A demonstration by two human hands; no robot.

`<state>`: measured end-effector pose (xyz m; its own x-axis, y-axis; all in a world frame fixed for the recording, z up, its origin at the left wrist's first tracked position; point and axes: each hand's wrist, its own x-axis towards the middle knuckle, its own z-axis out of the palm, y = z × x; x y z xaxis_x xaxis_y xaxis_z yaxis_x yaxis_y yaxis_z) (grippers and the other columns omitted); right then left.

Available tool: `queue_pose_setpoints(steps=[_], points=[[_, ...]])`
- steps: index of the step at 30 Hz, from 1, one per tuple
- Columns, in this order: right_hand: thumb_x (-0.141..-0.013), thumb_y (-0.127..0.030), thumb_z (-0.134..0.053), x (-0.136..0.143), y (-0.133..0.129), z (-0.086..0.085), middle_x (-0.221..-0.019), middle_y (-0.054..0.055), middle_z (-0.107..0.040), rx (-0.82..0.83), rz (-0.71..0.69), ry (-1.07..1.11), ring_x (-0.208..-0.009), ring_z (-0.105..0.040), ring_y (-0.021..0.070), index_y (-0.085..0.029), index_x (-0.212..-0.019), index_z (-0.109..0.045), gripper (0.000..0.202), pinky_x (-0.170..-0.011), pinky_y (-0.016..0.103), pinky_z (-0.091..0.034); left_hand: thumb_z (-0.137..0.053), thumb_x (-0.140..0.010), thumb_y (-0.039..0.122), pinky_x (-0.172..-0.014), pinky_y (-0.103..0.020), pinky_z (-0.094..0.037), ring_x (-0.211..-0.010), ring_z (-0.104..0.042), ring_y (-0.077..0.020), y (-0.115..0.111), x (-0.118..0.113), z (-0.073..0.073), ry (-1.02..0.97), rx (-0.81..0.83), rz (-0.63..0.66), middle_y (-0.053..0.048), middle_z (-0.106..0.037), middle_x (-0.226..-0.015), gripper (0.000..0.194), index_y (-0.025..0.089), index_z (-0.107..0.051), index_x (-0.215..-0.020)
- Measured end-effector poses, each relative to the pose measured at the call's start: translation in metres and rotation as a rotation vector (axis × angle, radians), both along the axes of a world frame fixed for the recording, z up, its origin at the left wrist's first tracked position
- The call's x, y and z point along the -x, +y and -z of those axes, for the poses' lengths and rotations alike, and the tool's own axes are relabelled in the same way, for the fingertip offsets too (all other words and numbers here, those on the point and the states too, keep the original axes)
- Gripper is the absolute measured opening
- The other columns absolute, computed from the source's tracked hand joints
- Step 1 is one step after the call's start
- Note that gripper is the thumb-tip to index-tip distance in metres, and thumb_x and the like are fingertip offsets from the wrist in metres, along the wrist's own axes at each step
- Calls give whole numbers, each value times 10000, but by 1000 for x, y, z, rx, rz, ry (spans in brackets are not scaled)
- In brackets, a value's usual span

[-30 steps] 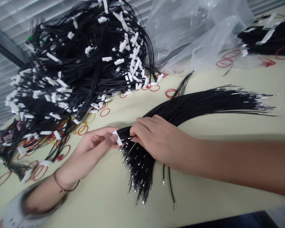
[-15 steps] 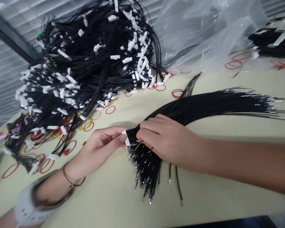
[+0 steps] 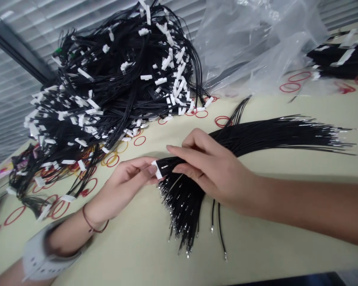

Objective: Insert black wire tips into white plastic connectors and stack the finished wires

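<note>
Between the thumb and fingers of my left hand (image 3: 133,174) is a white connector (image 3: 157,170), held by its end. Black wires (image 3: 170,163) run out of it to the right, under my right hand (image 3: 216,169). That hand has its index finger and thumb spread apart over these wires, and its other fingers are partly hidden. Below it fans a bundle of loose black wires (image 3: 183,214) tipped with small metal terminals. Behind the hand a long bundle of black wires (image 3: 274,135) stretches right, also with metal tips.
A large heap of black cables with white connectors (image 3: 122,79) fills the back left of the table (image 3: 131,246). Red rubber bands (image 3: 139,140) lie scattered about. A clear plastic bag (image 3: 256,47) stands behind, with another wire bundle (image 3: 346,59) at the far right.
My right hand's fingers have lifted and spread from the wires near the connector. My left hand keeps its hold on the connector. The view has shifted slightly.
</note>
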<state>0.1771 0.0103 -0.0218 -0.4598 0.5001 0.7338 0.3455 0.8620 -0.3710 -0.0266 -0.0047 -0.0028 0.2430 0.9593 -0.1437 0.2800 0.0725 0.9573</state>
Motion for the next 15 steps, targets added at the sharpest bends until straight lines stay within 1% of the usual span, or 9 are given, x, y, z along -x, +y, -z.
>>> queue_pose_setpoints(steps=[2,4,6,8,10,13,15], points=[[-878,-107,-311,3,-1,3,-823,92,-441,-75,6,-112,-735,-429,117,29,-1126,-487,332,-688,252,-445,-573,-807,264,-760,-212,-509,-763,-609,-113,0,0,0,-10,0,6,-13,-686,-843,207,219,-670,-985],[-852,-33,-246,3,-1,5,-834,107,-453,-95,-10,-224,-714,-431,119,35,-1132,-469,365,-666,256,-440,-570,-810,257,-762,-210,-507,-744,-608,-109,-1,1,0,7,3,5,-8,-684,-818,207,218,-668,-988],[-832,-12,-268,1,-1,6,-815,85,-463,-68,2,-277,-670,-426,106,-22,-1041,-528,334,-619,232,-423,-567,-812,258,-759,-220,-508,-717,-609,-110,-1,1,0,26,9,-4,-10,-679,-792,210,210,-667,-990],[-821,-26,-339,-2,-1,6,-782,57,-464,-41,35,-283,-643,-421,96,-74,-917,-568,253,-585,215,-401,-567,-809,267,-753,-232,-510,-709,-610,-116,-1,0,-1,27,18,-14,-12,-676,-781,203,202,-671,-971],[-815,-47,-388,-4,0,6,-751,46,-465,-43,56,-287,-633,-428,95,-90,-845,-582,202,-571,213,-389,-575,-803,275,-740,-219,-508,-712,-609,-111,-2,-1,-2,11,28,-21,-4,-670,-765,167,203,-680,-912],[-799,-48,-417,-6,1,6,-758,50,-482,-41,51,-317,-634,-450,96,-90,-839,-599,191,-567,215,-389,-593,-791,276,-710,-186,-501,-702,-604,-97,-2,-3,-3,-4,40,-34,14,-660,-731,119,201,-680,-820],[-782,-36,-429,-6,1,6,-767,50,-487,-42,53,-339,-626,-450,94,-94,-834,-605,192,-560,215,-386,-599,-785,277,-697,-184,-502,-689,-601,-94,-2,-3,-3,1,36,-40,17,-657,-725,114,195,-675,-804]])
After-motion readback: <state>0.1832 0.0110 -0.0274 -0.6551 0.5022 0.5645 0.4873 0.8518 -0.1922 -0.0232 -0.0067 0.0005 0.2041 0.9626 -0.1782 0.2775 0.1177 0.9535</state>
